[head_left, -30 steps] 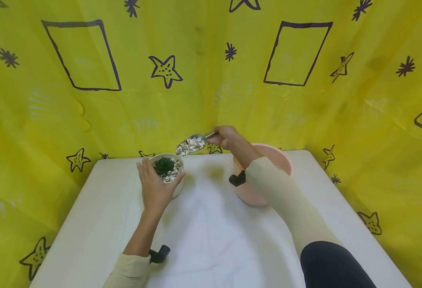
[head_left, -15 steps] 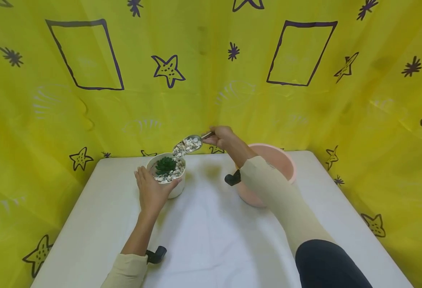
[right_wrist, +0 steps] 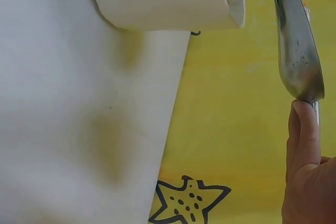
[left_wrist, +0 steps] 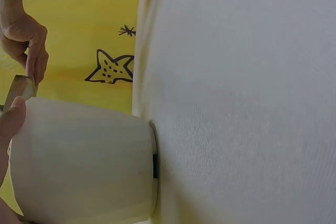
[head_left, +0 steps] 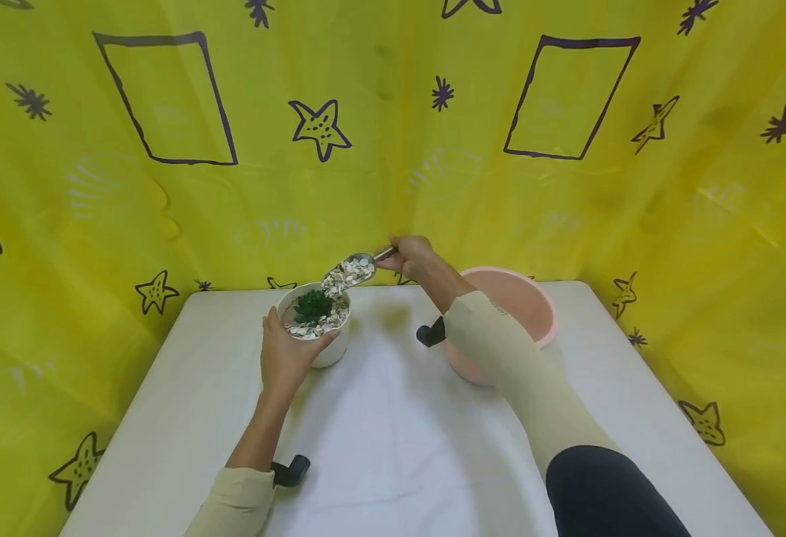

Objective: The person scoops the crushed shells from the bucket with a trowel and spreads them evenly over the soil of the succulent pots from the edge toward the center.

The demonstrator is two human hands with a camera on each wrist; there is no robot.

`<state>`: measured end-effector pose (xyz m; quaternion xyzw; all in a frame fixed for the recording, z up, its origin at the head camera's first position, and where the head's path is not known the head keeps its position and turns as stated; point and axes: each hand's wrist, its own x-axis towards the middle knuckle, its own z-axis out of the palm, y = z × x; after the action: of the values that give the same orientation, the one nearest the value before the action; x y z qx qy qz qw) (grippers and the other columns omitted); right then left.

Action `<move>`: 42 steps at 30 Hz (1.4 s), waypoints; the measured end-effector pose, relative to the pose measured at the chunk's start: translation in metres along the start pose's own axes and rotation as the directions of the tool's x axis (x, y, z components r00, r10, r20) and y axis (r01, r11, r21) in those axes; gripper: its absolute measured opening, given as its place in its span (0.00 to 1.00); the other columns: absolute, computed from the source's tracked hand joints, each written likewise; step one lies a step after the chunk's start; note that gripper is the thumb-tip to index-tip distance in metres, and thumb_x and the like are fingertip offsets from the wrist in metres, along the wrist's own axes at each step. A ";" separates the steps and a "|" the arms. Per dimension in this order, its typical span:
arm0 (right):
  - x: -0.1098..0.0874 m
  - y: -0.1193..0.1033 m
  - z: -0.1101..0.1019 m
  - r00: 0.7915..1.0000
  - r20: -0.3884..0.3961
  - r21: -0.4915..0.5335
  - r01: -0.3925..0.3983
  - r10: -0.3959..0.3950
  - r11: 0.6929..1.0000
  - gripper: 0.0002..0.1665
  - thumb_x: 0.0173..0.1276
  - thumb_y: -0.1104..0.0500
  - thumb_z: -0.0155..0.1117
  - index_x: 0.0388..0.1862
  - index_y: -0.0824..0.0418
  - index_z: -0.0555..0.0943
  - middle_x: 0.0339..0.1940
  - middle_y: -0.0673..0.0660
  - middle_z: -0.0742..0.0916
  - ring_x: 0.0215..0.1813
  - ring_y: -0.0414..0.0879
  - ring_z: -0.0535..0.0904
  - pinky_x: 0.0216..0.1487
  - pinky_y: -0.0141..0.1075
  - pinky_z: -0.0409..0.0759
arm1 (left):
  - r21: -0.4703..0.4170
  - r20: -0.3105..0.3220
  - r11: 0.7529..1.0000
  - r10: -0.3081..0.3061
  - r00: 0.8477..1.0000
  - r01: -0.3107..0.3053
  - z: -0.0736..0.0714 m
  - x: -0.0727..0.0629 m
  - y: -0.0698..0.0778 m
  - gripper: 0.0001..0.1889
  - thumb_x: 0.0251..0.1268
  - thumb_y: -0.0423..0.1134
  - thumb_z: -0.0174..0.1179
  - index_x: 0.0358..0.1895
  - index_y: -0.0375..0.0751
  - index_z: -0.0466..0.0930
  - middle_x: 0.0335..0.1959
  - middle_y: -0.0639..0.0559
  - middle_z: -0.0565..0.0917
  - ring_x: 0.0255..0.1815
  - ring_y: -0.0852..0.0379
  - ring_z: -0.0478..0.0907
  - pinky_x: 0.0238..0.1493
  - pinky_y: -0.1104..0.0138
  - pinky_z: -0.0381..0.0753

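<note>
A white plant pot (head_left: 329, 353) stands on the table at left centre in the head view, with a green succulent (head_left: 313, 306) and pale stone chips (head_left: 318, 328) inside. My left hand (head_left: 285, 354) holds the pot from its near left side, thumb along the near rim, fingers round the left wall. In my right hand (head_left: 412, 256) is a metal scoop (head_left: 365, 262), gripped by its handle and loaded with whitish chips. The scoop's lip is tilted down over the pot's far right rim. In the right wrist view the scoop's smooth underside (right_wrist: 299, 51) shows beside my fingers.
A pink tub (head_left: 520, 298) stands at the right of the white table (head_left: 393, 447), partly hidden by my right forearm; its contents are not visible. A yellow curtain (head_left: 379, 186) with star drawings hangs close behind the table's back edge.
The scoop has moved left and slightly down, from beside the pot to over its far right rim. My left hand stays on the pot. The view has shifted slightly.
</note>
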<state>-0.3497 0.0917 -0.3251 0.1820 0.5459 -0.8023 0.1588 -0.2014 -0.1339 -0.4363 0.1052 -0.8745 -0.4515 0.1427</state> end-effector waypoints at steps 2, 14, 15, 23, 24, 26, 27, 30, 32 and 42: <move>0.000 0.001 -0.001 1.000 -0.013 -0.005 0.009 -0.009 1.000 0.24 0.86 0.60 0.51 0.72 0.73 0.72 0.64 0.72 0.83 0.61 0.61 0.83 0.51 0.45 0.86 | -0.012 0.013 1.000 0.009 1.000 -0.009 -0.001 0.001 -0.002 0.67 0.50 0.57 0.83 0.83 0.28 0.47 0.80 0.29 0.58 0.78 0.30 0.60 0.74 0.38 0.66; 0.005 -0.006 -0.012 0.997 -0.067 -0.019 0.025 -0.026 1.000 0.23 0.86 0.60 0.52 0.72 0.71 0.73 0.64 0.71 0.84 0.62 0.61 0.84 0.53 0.44 0.86 | -0.069 0.086 0.995 0.083 0.993 -0.077 -0.012 0.010 -0.010 0.62 0.48 0.53 0.84 0.81 0.30 0.55 0.75 0.32 0.69 0.74 0.32 0.68 0.70 0.38 0.71; 0.006 -0.006 -0.013 0.997 -0.071 -0.018 0.029 -0.030 0.999 0.23 0.86 0.60 0.52 0.73 0.71 0.73 0.64 0.71 0.84 0.62 0.62 0.83 0.54 0.45 0.86 | -0.070 0.093 0.994 0.092 0.991 -0.086 -0.013 0.010 -0.010 0.61 0.48 0.53 0.84 0.81 0.31 0.56 0.74 0.32 0.70 0.73 0.32 0.68 0.69 0.38 0.72; 0.008 -0.009 -0.017 0.994 -0.094 -0.031 0.045 -0.047 0.999 0.23 0.86 0.60 0.52 0.72 0.71 0.73 0.63 0.71 0.84 0.62 0.62 0.84 0.54 0.44 0.86 | -0.049 0.186 0.994 0.108 0.977 -0.101 -0.020 0.017 -0.015 0.63 0.51 0.53 0.82 0.83 0.31 0.52 0.78 0.31 0.65 0.77 0.31 0.64 0.72 0.37 0.68; 0.008 -0.009 -0.018 0.995 -0.092 -0.031 0.046 -0.049 0.998 0.23 0.86 0.60 0.52 0.72 0.71 0.73 0.64 0.71 0.84 0.62 0.62 0.84 0.54 0.44 0.86 | -0.046 0.198 0.994 0.102 0.975 -0.094 -0.021 0.017 -0.016 0.63 0.52 0.53 0.82 0.83 0.31 0.50 0.79 0.31 0.64 0.78 0.31 0.63 0.73 0.37 0.68; 0.008 -0.010 -0.019 0.994 -0.093 -0.028 0.047 -0.050 0.998 0.23 0.86 0.60 0.51 0.72 0.71 0.73 0.64 0.71 0.83 0.62 0.61 0.84 0.55 0.44 0.86 | -0.049 0.215 0.995 0.101 0.971 -0.092 -0.021 0.019 -0.016 0.63 0.52 0.53 0.82 0.84 0.31 0.50 0.79 0.31 0.63 0.78 0.31 0.62 0.73 0.38 0.67; 0.008 -0.010 -0.019 0.994 -0.093 -0.028 0.048 -0.050 0.998 0.23 0.86 0.60 0.52 0.72 0.71 0.73 0.64 0.71 0.83 0.63 0.61 0.84 0.55 0.44 0.86 | -0.051 0.224 0.994 0.102 0.969 -0.093 -0.022 0.020 -0.016 0.63 0.52 0.53 0.82 0.84 0.32 0.50 0.79 0.31 0.63 0.78 0.31 0.62 0.73 0.38 0.67; 0.007 -0.010 -0.020 0.994 -0.096 -0.033 0.051 -0.054 0.998 0.23 0.86 0.59 0.52 0.72 0.71 0.73 0.64 0.72 0.83 0.63 0.62 0.83 0.56 0.45 0.85 | -0.057 0.244 0.993 0.110 0.963 -0.099 -0.023 0.022 -0.017 0.62 0.53 0.53 0.82 0.84 0.32 0.50 0.79 0.31 0.63 0.78 0.31 0.62 0.73 0.38 0.67; 0.008 -0.010 -0.020 0.994 -0.097 -0.032 0.052 -0.055 0.998 0.23 0.86 0.59 0.52 0.72 0.71 0.73 0.64 0.72 0.83 0.63 0.62 0.83 0.55 0.45 0.85 | -0.054 0.258 0.993 0.113 0.960 -0.102 -0.023 0.024 -0.018 0.62 0.53 0.53 0.82 0.84 0.33 0.50 0.80 0.31 0.63 0.78 0.31 0.61 0.73 0.38 0.66; 0.007 -0.006 -0.018 0.991 -0.101 -0.080 0.081 -0.089 0.993 0.24 0.85 0.61 0.53 0.72 0.73 0.72 0.61 0.73 0.83 0.61 0.63 0.84 0.50 0.44 0.87 | -0.057 0.309 0.990 0.139 0.941 -0.128 -0.027 0.029 -0.021 0.62 0.54 0.52 0.81 0.84 0.34 0.49 0.80 0.33 0.62 0.79 0.31 0.60 0.74 0.37 0.65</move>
<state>-0.3570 0.1103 -0.3296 0.1943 0.5908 -0.7763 0.1024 -0.2181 -0.1753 -0.4347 -0.0297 -0.8830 -0.4672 0.0348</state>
